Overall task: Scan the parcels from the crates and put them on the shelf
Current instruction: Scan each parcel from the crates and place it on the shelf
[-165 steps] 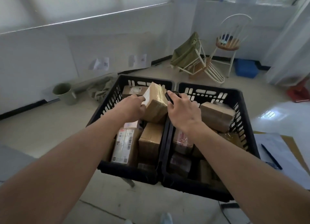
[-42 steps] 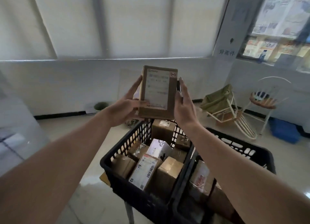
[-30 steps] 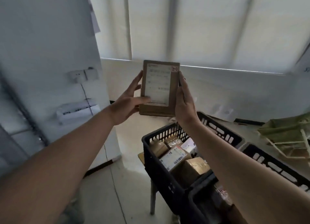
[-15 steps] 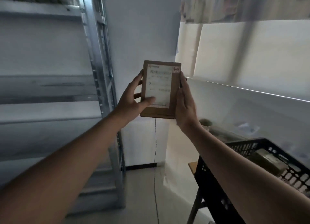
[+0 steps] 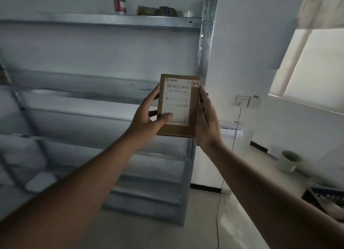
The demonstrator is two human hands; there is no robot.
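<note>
View swung from crates to shelf (image 5: 104, 23), frame left; both hands, left (image 5: 147, 118) and right (image 5: 205, 122), keep clasping parcel (image 5: 178, 103) upright at centre; placing comes next.

Open shelf (image 5: 104, 109) bays straight ahead, wide gaps between the metal boards at hand height. Bounded on the right by the steel upright (image 5: 204, 43), close behind the held parcel (image 5: 178, 107). Blocked on the top board by a bottle (image 5: 119, 0) and dark packets (image 5: 156, 10). Pale bundles (image 5: 24, 155) filling the lower left bays. White wall (image 5: 251, 34) closing off the right, socket (image 5: 242, 101) protruding.
</note>
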